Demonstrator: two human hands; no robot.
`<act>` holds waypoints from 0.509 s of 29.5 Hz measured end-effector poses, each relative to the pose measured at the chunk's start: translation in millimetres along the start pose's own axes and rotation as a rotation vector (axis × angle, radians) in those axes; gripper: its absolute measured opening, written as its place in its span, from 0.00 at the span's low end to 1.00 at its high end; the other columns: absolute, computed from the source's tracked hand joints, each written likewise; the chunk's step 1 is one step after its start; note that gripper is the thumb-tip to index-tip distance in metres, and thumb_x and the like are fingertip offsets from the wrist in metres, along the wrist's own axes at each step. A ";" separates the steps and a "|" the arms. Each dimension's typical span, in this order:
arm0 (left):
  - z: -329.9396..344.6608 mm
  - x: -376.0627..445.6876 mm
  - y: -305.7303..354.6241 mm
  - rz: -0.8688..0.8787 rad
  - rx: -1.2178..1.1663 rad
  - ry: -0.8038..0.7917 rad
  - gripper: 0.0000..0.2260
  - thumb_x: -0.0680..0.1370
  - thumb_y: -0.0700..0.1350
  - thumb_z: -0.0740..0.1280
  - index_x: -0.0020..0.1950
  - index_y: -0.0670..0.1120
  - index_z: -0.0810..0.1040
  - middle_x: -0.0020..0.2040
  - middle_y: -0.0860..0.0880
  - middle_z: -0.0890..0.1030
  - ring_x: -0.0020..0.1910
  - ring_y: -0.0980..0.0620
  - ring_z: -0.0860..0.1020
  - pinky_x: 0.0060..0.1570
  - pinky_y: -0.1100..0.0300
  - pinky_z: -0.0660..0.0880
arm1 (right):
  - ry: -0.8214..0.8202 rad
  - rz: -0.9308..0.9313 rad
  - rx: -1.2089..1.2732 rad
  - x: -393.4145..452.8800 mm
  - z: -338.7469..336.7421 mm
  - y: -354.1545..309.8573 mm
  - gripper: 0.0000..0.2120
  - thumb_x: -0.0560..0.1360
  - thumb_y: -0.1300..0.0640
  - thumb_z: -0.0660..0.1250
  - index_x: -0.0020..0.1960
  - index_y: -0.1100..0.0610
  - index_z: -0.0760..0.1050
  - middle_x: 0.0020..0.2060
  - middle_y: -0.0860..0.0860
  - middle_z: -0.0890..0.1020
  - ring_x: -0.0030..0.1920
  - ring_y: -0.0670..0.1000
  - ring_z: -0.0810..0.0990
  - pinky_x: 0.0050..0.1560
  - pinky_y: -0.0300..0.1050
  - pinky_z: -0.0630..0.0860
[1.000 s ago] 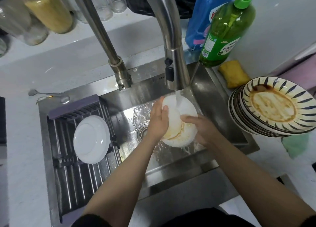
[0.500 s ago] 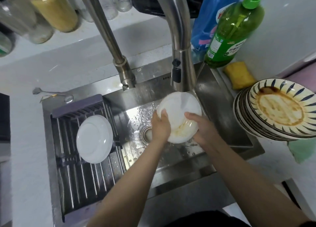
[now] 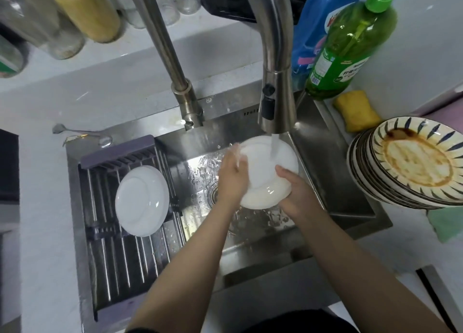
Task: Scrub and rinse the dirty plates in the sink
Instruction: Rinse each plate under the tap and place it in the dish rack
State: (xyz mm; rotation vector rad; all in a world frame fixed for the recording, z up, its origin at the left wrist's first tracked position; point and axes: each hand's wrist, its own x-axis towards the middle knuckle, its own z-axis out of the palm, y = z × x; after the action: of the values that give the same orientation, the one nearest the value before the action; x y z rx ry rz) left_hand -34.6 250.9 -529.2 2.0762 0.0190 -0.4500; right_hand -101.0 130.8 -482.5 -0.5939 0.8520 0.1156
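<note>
I stand in a home kitchen. A stainless steel sink (image 3: 333, 182) is set into a pale countertop (image 3: 37, 207), with a pull-down faucet (image 3: 276, 82) running water. A slatted drying rack (image 3: 120, 245) spans the sink's left side and carries a clean white plate (image 3: 141, 200). At the sink's far right corner stand a green dish-soap bottle (image 3: 350, 47), a blue detergent bottle (image 3: 315, 19) and a yellow sponge (image 3: 355, 109). Storage jars (image 3: 87, 9) line the counter's far edge. Soiled patterned plates (image 3: 413, 162) are stacked at the sink's right edge.
</note>
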 end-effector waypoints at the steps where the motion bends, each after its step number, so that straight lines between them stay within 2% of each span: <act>1: 5.8 -5.5 0.5 0.064 0.106 0.008 0.22 0.83 0.51 0.52 0.77 0.49 0.61 0.75 0.50 0.64 0.74 0.50 0.61 0.70 0.57 0.58 | 0.008 -0.010 -0.008 1.7 -1.5 -2.3 0.24 0.69 0.60 0.68 0.65 0.64 0.73 0.59 0.62 0.79 0.60 0.62 0.78 0.63 0.60 0.72; 3: 10.4 -13.2 -1.8 0.118 0.188 0.019 0.24 0.81 0.51 0.51 0.77 0.50 0.59 0.77 0.49 0.61 0.76 0.50 0.57 0.73 0.53 0.55 | -0.015 -0.018 -0.027 3.6 -2.3 -2.0 0.27 0.68 0.60 0.70 0.66 0.63 0.72 0.61 0.63 0.78 0.63 0.63 0.75 0.65 0.63 0.69; 5: 6.1 -7.2 -6.4 0.077 0.093 -0.004 0.25 0.80 0.56 0.50 0.75 0.50 0.64 0.73 0.47 0.67 0.72 0.46 0.64 0.70 0.50 0.63 | -0.045 0.006 -0.056 5.3 -8.7 -0.7 0.23 0.70 0.61 0.68 0.64 0.63 0.74 0.59 0.61 0.79 0.61 0.62 0.77 0.63 0.61 0.71; 7: -5.8 -0.3 -3.0 -0.082 0.033 -0.060 0.25 0.79 0.63 0.51 0.68 0.49 0.71 0.63 0.47 0.77 0.62 0.45 0.75 0.59 0.52 0.72 | -0.053 0.029 -0.076 2.5 -14.1 0.4 0.21 0.69 0.60 0.67 0.61 0.63 0.76 0.55 0.60 0.81 0.58 0.61 0.78 0.60 0.58 0.74; 9: -18.5 5.1 0.8 -0.280 -0.057 -0.122 0.25 0.78 0.65 0.59 0.63 0.46 0.74 0.53 0.48 0.81 0.51 0.47 0.80 0.46 0.58 0.75 | -0.062 0.044 -0.100 1.8 -21.2 -2.8 0.21 0.66 0.58 0.70 0.59 0.63 0.77 0.54 0.60 0.82 0.58 0.60 0.79 0.60 0.57 0.74; 11: -29.9 8.0 2.3 -0.466 -0.342 -0.196 0.30 0.71 0.62 0.72 0.61 0.40 0.76 0.48 0.46 0.84 0.44 0.47 0.83 0.40 0.57 0.79 | -0.089 0.091 -0.121 1.1 -28.1 -10.7 0.33 0.55 0.55 0.81 0.58 0.63 0.77 0.54 0.61 0.82 0.56 0.59 0.80 0.57 0.56 0.77; 12: -35.5 8.6 -0.8 -0.524 -0.472 -0.261 0.33 0.67 0.60 0.76 0.62 0.38 0.77 0.50 0.43 0.84 0.46 0.44 0.83 0.43 0.53 0.81 | -0.106 0.118 -0.141 1.1 -29.9 -15.4 0.39 0.49 0.54 0.84 0.58 0.63 0.78 0.54 0.60 0.82 0.54 0.59 0.81 0.52 0.55 0.80; 13: -41.7 7.5 -3.2 -0.544 -0.578 -0.351 0.35 0.65 0.59 0.77 0.64 0.38 0.76 0.53 0.41 0.84 0.50 0.43 0.83 0.48 0.48 0.81 | -0.118 0.132 -0.184 1.1 -29.8 -20.1 0.41 0.46 0.53 0.84 0.57 0.63 0.78 0.53 0.60 0.83 0.52 0.58 0.82 0.47 0.53 0.81; 14: -46.4 4.5 -5.9 -0.550 -0.669 -0.447 0.35 0.65 0.57 0.77 0.66 0.40 0.75 0.57 0.40 0.82 0.55 0.42 0.81 0.52 0.45 0.79 | -0.121 0.134 -0.237 2.0 -28.9 -24.5 0.38 0.50 0.52 0.83 0.57 0.63 0.78 0.51 0.60 0.83 0.49 0.58 0.83 0.44 0.51 0.82; 15: -49.7 -0.4 -8.3 -0.548 -0.738 -0.534 0.35 0.65 0.56 0.78 0.67 0.41 0.74 0.60 0.40 0.81 0.58 0.41 0.80 0.55 0.44 0.78 | -0.114 0.123 -0.292 4.3 -28.1 -28.7 0.31 0.58 0.51 0.80 0.57 0.63 0.78 0.49 0.59 0.84 0.47 0.57 0.84 0.42 0.49 0.82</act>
State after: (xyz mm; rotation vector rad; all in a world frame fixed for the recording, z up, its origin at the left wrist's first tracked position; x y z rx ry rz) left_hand -21.2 296.8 -513.1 1.1598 0.3842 -1.1284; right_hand -107.7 91.2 -487.1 -0.8002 0.7655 0.3869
